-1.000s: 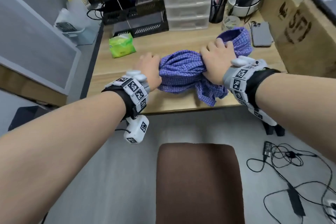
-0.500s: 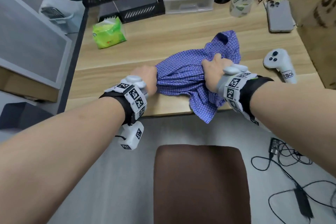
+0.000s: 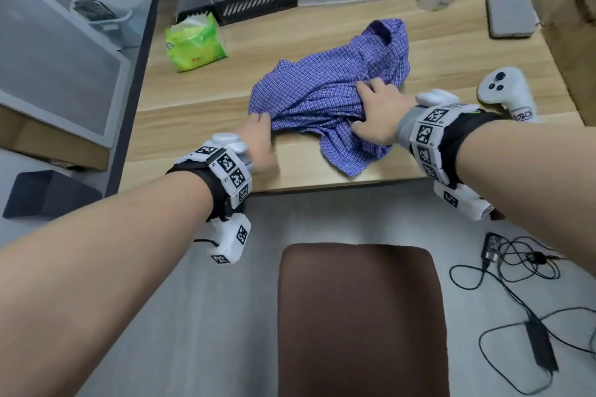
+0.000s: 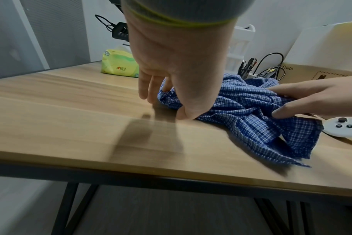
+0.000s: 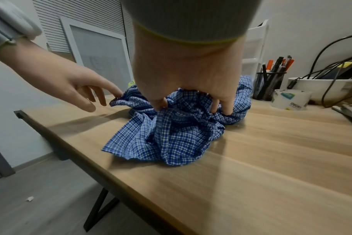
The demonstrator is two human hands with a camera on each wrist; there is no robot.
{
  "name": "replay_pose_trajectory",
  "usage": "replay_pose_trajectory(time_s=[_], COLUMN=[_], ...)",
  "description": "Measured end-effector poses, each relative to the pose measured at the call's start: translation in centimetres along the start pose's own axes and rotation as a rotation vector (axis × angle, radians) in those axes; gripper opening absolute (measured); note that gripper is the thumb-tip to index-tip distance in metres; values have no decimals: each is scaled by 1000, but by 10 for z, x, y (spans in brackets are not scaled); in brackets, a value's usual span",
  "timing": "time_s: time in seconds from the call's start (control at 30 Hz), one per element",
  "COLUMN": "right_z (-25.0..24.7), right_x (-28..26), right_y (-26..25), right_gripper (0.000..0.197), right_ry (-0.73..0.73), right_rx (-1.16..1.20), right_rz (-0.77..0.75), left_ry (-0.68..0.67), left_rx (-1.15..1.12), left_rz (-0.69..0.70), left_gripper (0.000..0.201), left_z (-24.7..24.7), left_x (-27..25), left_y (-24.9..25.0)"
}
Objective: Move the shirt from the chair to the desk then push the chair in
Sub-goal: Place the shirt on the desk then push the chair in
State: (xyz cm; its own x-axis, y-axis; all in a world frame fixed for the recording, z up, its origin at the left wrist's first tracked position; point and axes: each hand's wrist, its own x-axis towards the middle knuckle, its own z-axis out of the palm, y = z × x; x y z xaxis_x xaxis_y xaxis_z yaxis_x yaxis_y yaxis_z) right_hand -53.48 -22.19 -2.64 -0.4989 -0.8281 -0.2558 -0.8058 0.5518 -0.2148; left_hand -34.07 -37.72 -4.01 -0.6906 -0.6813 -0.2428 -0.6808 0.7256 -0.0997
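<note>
Though bunched, the shirt (image 3: 325,100) is seen lying wholly on the desk (image 3: 193,126), one loose flap nearest the front edge. Thin checked cloth: judged light, limp, not fragile, likely to slide if dragged. Right hand (image 3: 375,116): fingers (image 5: 227,105) curled down into the folds, cloth gathered under them, thumb at the near side. Left hand (image 3: 258,135): fingers (image 4: 149,85) nearly straight, tips just touching the shirt's left edge, nothing gripped. Any further shift is best made by a gathered handful at mid-bunch, where the right fingers sit. The chair (image 3: 358,316) stands apart from the desk, not yet pushed in.
</note>
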Motion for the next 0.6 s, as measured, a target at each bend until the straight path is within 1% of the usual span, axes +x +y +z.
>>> replay_pose_trajectory(time_s=[0.1, 0.17, 0.23, 0.3, 0.37, 0.43, 0.47, 0.5, 0.6], right_z=[-6, -9, -14, -21, -25, -22, -19, -13, 8], right_x=[-19, -29, -50, -75, -103, -136, -151, -176, -241], right_y=[2, 2, 0, -2, -3, -5, -6, -10, -23], right_gripper=[82, 83, 84, 78, 66, 55, 51, 47, 45], right_ry=[35, 86, 148, 204, 239, 214, 172, 118, -31], right_rx=[28, 59, 85, 100, 107, 121, 112, 90, 34], right_rz=[-16, -18, -34, -53, -76, -64, -47, -38, 14], left_ry=[38, 68, 53, 23, -4, -68, -112, -153, -236], left_rx=[-100, -132, -134, -124, -81, -38, -25, -17, 7], left_rz=[41, 27, 17, 11, 13, 29, 32, 42, 82], left_gripper=[50, 47, 45, 44, 44, 49, 52, 53, 49], left_z=[-12, -19, -28, -34, -39, -41, -40, -38, -23], left_x=[-20, -30, -51, -75, -103, -136, -150, -175, -244], left_y=[-4, -5, -3, -2, -2, -3, -4, -6, -14])
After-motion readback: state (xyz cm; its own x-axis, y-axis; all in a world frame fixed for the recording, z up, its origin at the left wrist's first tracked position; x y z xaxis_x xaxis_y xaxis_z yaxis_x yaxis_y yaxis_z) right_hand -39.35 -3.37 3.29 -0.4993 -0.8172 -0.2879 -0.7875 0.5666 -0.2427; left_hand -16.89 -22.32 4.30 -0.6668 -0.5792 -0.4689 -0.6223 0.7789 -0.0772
